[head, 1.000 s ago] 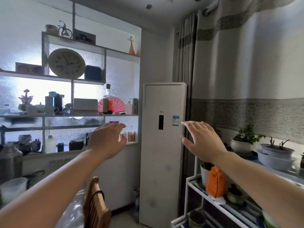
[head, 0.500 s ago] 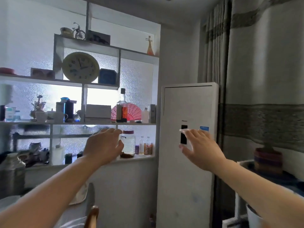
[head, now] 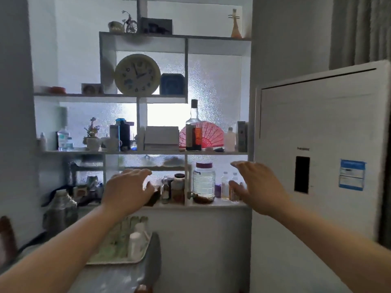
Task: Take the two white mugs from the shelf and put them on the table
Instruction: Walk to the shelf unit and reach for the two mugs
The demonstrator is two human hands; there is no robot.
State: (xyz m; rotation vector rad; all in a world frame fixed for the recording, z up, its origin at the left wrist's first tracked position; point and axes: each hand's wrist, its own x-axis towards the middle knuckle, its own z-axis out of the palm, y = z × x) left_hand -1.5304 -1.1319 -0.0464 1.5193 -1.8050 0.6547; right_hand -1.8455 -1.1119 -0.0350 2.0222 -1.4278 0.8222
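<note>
A white mug (head: 112,144) with its handle to the right stands on the middle shelf (head: 148,152), left of centre. A second white cup-like pot (head: 93,144) sits just left of it, under a small flower ornament. My left hand (head: 127,190) is raised with fingers apart, below and a little right of the mugs, in front of the lower shelf. My right hand (head: 257,186) is also raised with spread fingers, in front of the small bottles on the lower right. Neither hand holds anything. The table (head: 110,275) lies below my arms.
The backlit shelf holds a clock (head: 137,74), a tall bottle (head: 193,127), a red fan (head: 209,135), a large glass jar (head: 203,182) and several small bottles. A white standing air conditioner (head: 317,166) fills the right. A tray (head: 118,246) with containers rests on the table; a chair back (head: 151,265) rises in front.
The view has swung left and moved closer to the shelf. Both hands stay raised and apart, now in front of the lower shelf. The plant rack on the right has left the view.
</note>
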